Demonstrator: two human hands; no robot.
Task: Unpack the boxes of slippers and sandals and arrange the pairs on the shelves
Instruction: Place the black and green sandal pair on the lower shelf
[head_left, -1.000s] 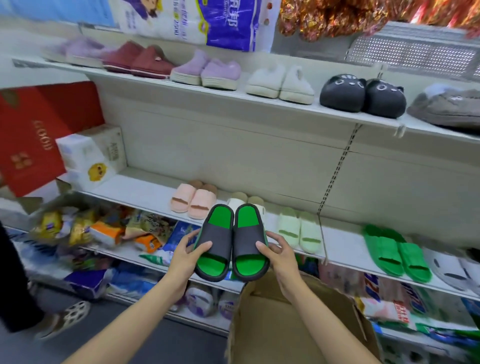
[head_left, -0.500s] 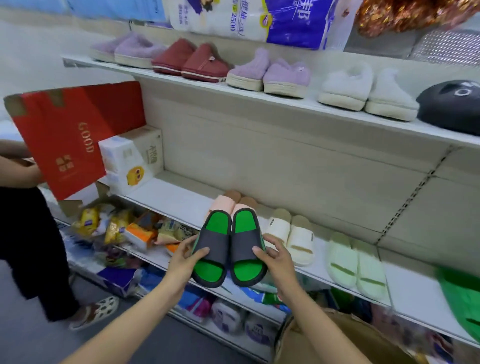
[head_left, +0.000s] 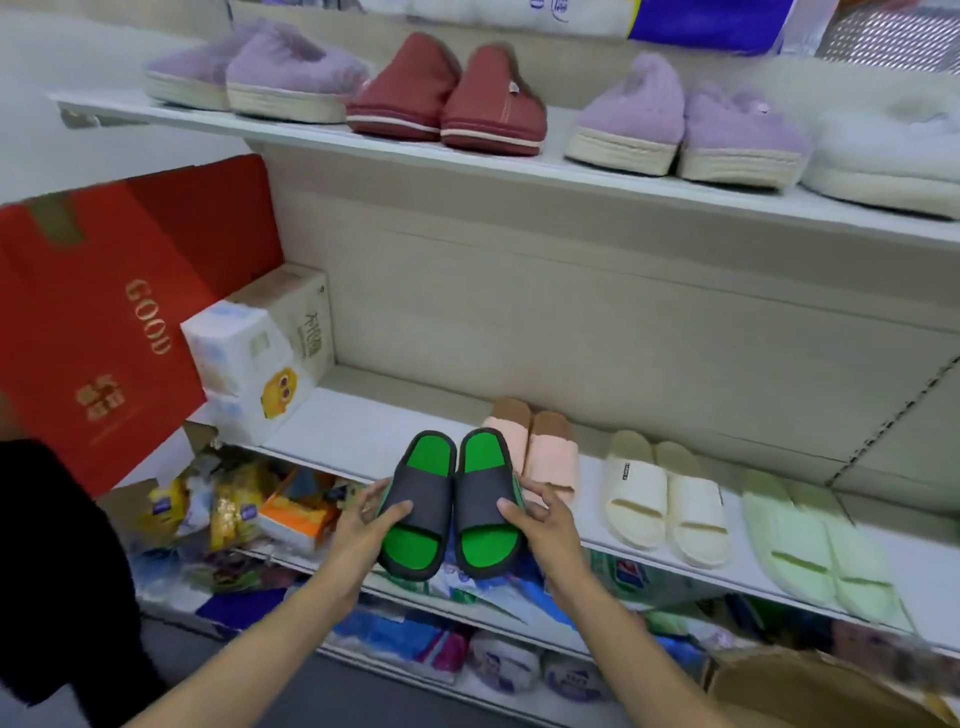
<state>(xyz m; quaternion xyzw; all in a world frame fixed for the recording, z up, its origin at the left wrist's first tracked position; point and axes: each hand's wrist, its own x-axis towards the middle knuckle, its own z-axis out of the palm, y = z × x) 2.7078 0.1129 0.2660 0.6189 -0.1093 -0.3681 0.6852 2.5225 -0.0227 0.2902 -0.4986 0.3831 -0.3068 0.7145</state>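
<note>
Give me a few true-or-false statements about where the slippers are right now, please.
1. Both hands hold the black and green slippers. True: the left hand and the right hand each grip one.
2. The pink slippers sit on the top shelf. False: they are on the middle shelf.
3. Dark red slippers sit between two purple pairs. True.
4. The cream slippers lie left of the pink ones. False: to their right.

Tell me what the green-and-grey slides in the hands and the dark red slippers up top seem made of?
Green-and-grey slides: likely moulded foam or rubber; smooth, matte, thick one-piece look. Dark red slippers: apparently soft fabric uppers, dull surface, on paler-striped soles, probably rubber.
</note>
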